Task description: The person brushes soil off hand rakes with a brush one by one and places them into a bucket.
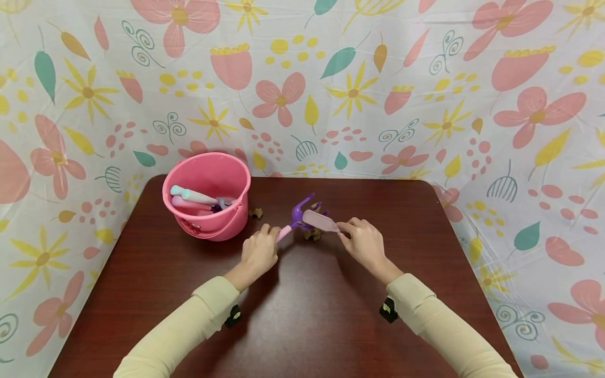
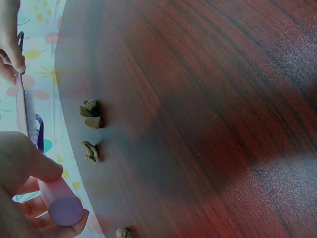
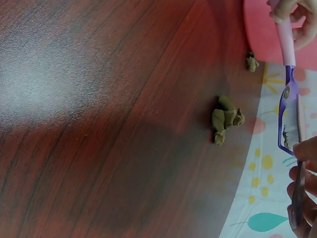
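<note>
My left hand [image 1: 259, 249] grips the pink handle [image 2: 63, 198] of a purple garden hand rake [image 1: 296, 214]. The prongs point away to the right, raised above the table. My right hand [image 1: 364, 241] pinches the handle of a pale pink brush [image 1: 317, 220]; its white bristles [image 2: 31, 111] face the rake head and lie against the prongs. Small olive-brown, clay-like clumps [image 3: 225, 118] sit on the table under the two tools. In the right wrist view, a brown bit [image 3: 287, 92] clings to the rake near its neck.
A pink bucket [image 1: 229, 226] stands at the table's back left, holding several tools with turquoise and pink handles [image 1: 194, 196]. One more clump [image 1: 257, 212] lies beside it. Behind the dark wooden table [image 1: 302, 325] hangs a floral curtain [image 1: 307, 68].
</note>
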Demonstrator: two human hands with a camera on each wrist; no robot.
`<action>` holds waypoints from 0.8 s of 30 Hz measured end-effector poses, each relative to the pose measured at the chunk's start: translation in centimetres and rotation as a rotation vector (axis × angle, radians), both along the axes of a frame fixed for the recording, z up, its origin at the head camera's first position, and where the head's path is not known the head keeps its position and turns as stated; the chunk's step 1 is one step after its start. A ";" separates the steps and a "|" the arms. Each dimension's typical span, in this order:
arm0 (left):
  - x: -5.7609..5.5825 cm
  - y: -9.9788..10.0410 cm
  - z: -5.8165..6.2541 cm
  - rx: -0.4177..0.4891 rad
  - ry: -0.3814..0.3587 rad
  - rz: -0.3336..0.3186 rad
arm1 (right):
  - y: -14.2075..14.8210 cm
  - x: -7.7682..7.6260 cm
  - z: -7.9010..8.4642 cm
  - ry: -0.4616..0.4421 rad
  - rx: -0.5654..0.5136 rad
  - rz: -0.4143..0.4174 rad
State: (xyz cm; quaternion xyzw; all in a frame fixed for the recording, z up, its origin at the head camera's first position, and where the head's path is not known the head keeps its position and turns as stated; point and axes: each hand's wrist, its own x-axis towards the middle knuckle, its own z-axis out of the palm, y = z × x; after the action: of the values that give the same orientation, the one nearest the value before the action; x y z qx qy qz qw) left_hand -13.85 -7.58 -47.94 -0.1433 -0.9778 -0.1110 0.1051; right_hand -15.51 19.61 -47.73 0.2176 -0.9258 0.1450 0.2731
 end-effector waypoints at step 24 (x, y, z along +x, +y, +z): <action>0.0 0.1 0.3 -0.008 0.000 -0.015 | -1.5 0.1 0.8 -0.070 0.054 -0.008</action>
State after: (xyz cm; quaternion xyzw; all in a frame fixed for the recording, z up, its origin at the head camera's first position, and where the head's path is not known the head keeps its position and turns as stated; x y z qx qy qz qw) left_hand -13.80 -7.52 -47.68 -0.1508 -0.9772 -0.1079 0.1036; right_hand -15.37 18.16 -46.95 0.2162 -0.9392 0.1263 0.2349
